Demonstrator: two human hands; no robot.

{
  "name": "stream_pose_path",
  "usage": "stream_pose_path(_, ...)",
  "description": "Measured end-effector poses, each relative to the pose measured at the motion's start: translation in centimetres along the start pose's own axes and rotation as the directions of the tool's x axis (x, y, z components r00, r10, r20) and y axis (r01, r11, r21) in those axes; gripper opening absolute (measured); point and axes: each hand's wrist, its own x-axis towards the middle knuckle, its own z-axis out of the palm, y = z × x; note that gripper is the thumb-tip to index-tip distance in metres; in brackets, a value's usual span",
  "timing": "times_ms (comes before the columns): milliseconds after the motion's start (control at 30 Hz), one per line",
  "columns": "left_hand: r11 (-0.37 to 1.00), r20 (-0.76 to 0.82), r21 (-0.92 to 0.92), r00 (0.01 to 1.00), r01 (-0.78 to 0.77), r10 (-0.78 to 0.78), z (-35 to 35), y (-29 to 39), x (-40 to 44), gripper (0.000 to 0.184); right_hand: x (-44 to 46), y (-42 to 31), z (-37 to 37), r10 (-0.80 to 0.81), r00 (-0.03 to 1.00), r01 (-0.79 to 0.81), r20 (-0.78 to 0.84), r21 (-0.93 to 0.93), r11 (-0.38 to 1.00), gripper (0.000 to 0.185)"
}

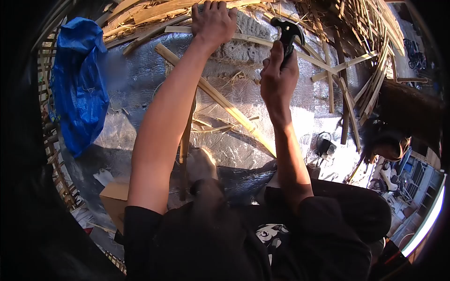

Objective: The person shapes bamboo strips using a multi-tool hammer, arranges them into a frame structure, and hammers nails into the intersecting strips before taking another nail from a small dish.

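My right hand is wrapped round the handle of a claw hammer, whose dark head points up and away from me. Farther forward, my left hand is closed with its knuckles up, at the left end of a rough grey block. What its fingers grip is hidden. A thin bamboo strip runs across the block, passing by my left wrist. Below the block, a longer bamboo strip lies slantwise on the silvery sheet, under my left forearm.
A crumpled blue plastic bag is on the left. Bamboo strips are heaped at the back right, with more pieces along the back. A cardboard box stands by my left elbow. A black plug-like device lies to the right.
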Motion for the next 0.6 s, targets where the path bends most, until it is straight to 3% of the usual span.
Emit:
stream_pose_path(33, 1.0, 0.005, -0.011, 1.0, 0.027, -0.027, 0.3, 0.6, -0.5, 0.056, 0.0, 0.4, -0.1, -0.015, 0.991, 0.023, -0.13, 0.057, 0.998, 0.043)
stream_pose_path(67, 0.999, 0.007, -0.025, 0.999, 0.046, -0.046, 0.5, 1.3, -0.8, 0.054, 1.1, 0.7, -1.4, 0.025, 0.99, 0.016, 0.14, -0.286, 0.958, 0.043)
stream_pose_path(100, 0.996, -0.076, 0.092, 0.997, -0.015, 0.022, -1.9, -1.7, 1.6, 0.054, 2.6, 1.3, 1.9, 0.06, 0.987, -0.046, 0.15, -0.092, 0.995, 0.042)
stream_pose_path(167, 0.999, -0.07, 0.026, 0.997, -0.018, 0.02, -0.6, -0.7, 0.6, 0.053, 1.4, 0.4, -1.1, -0.027, 0.994, 0.032, 0.106, -0.049, 0.998, 0.043)
stream_pose_path(233, 0.999, -0.054, 0.03, 0.998, -0.029, 0.03, -0.7, -0.5, 0.1, 0.053, 0.3, 0.7, 0.3, -0.075, 0.987, 0.096, -0.143, 0.142, 0.985, 0.041)
stream_pose_path(300, 0.999, -0.078, 0.022, 0.997, 0.028, -0.026, -0.6, 0.2, 0.3, 0.053, 1.7, 0.9, 0.0, 0.052, 0.983, -0.01, 0.178, -0.228, 0.974, 0.039)
stream_pose_path(333, 1.0, -0.078, 0.016, 0.997, 0.017, -0.016, -0.2, 0.6, 0.0, 0.053, 1.9, 0.6, -0.8, -0.064, 0.984, 0.114, 0.167, -0.309, 0.944, 0.042)
stream_pose_path(367, 1.0, -0.129, 0.019, 0.992, 0.014, -0.011, 0.2, 0.7, 0.0, 0.054, 1.9, 0.2, -1.0, -0.074, 0.984, 0.121, 0.16, -0.308, 0.944, 0.042)
stream_pose_path(433, 0.999, -0.176, 0.032, 0.984, 0.036, -0.03, -0.4, 0.0, -0.1, 0.054, 0.6, -0.9, -0.8, -0.082, 0.995, 0.084, -0.052, 0.028, 0.996, 0.046)
stream_pose_path(467, 0.999, -0.088, 0.043, 0.996, 0.029, -0.025, -0.7, -0.1, 0.0, 0.054, 1.1, -0.8, -1.1, -0.041, 0.995, 0.06, 0.093, -0.204, 0.977, 0.047)
stream_pose_path(500, 0.999, -0.012, 0.053, 1.0, 0.011, -0.01, -0.9, -0.1, 0.4, 0.055, 1.9, -0.6, -1.0, 0.004, 0.984, 0.051, 0.177, -0.302, 0.952, 0.046)
stream_pose_path(567, 1.0, -0.061, -0.015, 0.998, 0.018, -0.019, -1.1, 0.7, 1.0, 0.057, 3.1, -0.5, -2.9, -0.026, 0.973, 0.107, 0.231, -0.35, 0.931, 0.049)
stream_pose_path(600, 0.998, -0.073, -0.056, 0.997, 0.023, -0.027, -1.2, 0.4, 1.0, 0.058, 3.6, 0.7, -3.2, -0.057, 0.982, 0.082, 0.179, -0.138, 0.987, 0.052)
